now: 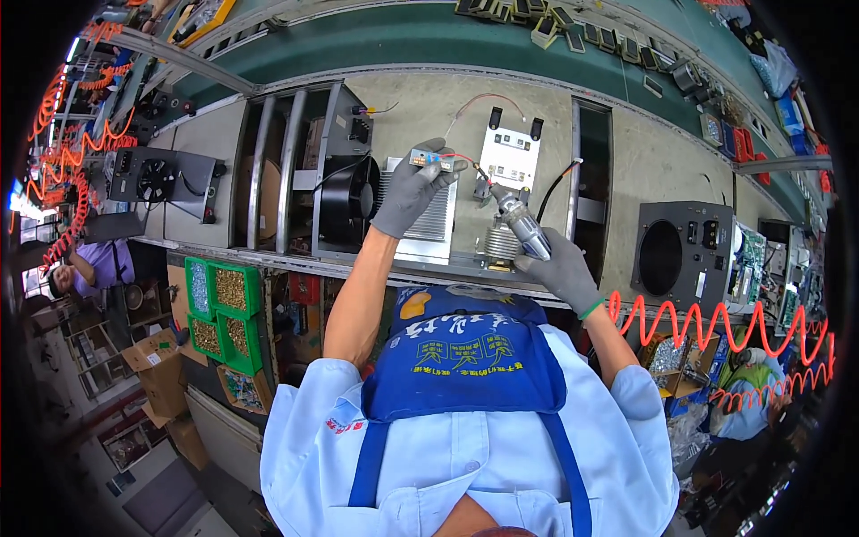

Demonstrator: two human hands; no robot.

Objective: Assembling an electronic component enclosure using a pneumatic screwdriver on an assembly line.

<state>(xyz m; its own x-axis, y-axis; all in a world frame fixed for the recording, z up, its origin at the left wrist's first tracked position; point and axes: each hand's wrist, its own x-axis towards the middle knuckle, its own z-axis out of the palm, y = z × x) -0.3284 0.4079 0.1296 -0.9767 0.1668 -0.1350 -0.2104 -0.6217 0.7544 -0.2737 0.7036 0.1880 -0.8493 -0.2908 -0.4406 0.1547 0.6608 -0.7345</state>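
Observation:
My left hand (410, 199), in a grey glove, pinches a small board (431, 160) with blue and white parts and red wires. It is raised over a silver finned heat sink (420, 234) beside a black fan (347, 199). In my right hand (565, 273), also gloved in grey, is a silver power screwdriver (522, 224). Its thin tip points up and left, close to the wires by my left fingers; whether it touches anything I cannot tell. A white plate (510, 159) with black feet lies just beyond the screwdriver, and a coil-like metal part (501, 243) sits below it.
A black fan unit (157, 177) stands at the left, a black housing with a round opening (660, 258) at the right. Green bins (234, 291) of screws sit lower left. A coiled orange hose (707, 327) hangs at the right. Two other people (107, 264) are farther off.

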